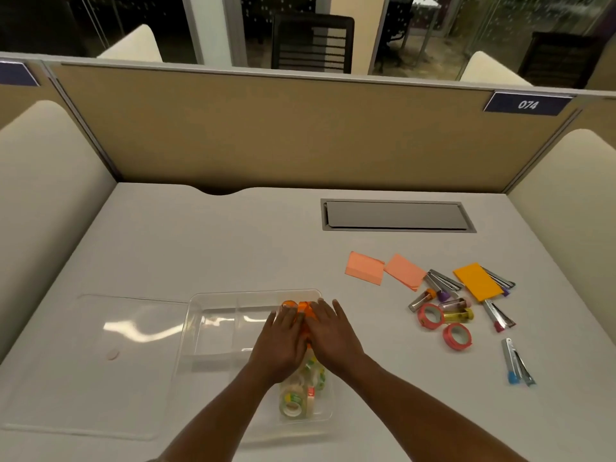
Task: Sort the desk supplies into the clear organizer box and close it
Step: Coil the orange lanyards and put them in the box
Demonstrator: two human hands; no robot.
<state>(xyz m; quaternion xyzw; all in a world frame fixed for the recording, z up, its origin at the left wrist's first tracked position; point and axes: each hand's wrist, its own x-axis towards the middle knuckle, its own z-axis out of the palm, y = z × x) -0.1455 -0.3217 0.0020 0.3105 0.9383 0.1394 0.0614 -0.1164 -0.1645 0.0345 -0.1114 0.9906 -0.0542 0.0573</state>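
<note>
Hands 2: left hand (283,341), right hand (333,331), fingers (338,310) flat on orange tape (305,308) | note pads (365,268) (404,271) (478,281) 3 | pink tape rolls (430,316) (457,336) 2

Open surface (206,248) runs across the centre and upper left of the frame, while the flat lid (100,361) at lower left, the organizer box (233,295) with the left hand (283,343) and right hand (333,331) over its right end, and scattered supplies (458,315) at right stand in the way.
</note>
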